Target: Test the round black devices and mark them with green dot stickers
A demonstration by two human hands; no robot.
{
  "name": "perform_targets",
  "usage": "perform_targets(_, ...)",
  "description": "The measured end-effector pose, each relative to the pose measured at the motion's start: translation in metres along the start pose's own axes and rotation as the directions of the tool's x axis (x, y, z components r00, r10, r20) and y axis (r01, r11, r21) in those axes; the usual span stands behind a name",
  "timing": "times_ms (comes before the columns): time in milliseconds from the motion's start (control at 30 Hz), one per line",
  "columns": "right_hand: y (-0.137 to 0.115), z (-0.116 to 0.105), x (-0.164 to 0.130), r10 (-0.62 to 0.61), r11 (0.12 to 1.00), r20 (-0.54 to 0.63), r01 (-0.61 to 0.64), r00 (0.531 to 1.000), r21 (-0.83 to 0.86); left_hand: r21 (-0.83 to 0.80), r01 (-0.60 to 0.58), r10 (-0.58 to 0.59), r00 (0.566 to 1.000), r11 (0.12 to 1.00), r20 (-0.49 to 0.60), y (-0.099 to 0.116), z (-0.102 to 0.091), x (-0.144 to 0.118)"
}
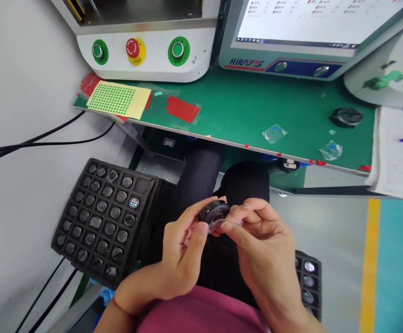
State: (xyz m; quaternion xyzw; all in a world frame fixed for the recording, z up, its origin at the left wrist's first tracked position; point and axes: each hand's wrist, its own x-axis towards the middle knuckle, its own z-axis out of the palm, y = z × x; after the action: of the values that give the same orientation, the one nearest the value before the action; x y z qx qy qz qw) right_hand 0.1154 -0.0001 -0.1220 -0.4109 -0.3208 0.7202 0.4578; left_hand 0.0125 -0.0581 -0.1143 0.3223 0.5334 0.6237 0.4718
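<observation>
Above my lap, my left hand (pixel 184 245) grips a round black watch body (pixel 214 211) between thumb and fingers, its edge tilted up toward me. My right hand (pixel 262 240) is closed in a pinch on a clear plastic film (pixel 218 225), which lies against the near side of the watch body. The two hands almost meet there. Which part of the film is stuck to the watch body, if any, I cannot tell. My fingers hide much of both things.
A black tray (pixel 139 187) of round watch bodies stands at left; another tray (pixel 321 282) is partly hidden at right. On the green bench (pixel 236 106) lie sticker sheets (pixel 118 99), clear film pieces (pixel 274 133) and a black watch body (pixel 346 117). A button panel (pixel 114 64) and monitor (pixel 291 55) stand behind.
</observation>
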Motion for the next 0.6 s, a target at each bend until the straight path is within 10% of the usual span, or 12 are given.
perform_targets(600, 0.0064, 0.0107, -0.0069, -0.138, 0.989, -0.07, 0.142, 0.988, 0.044, 0.11, -0.054, 0.057, 0.998, 0.992, -0.021, -0.0066, 0.0002, -0.0028)
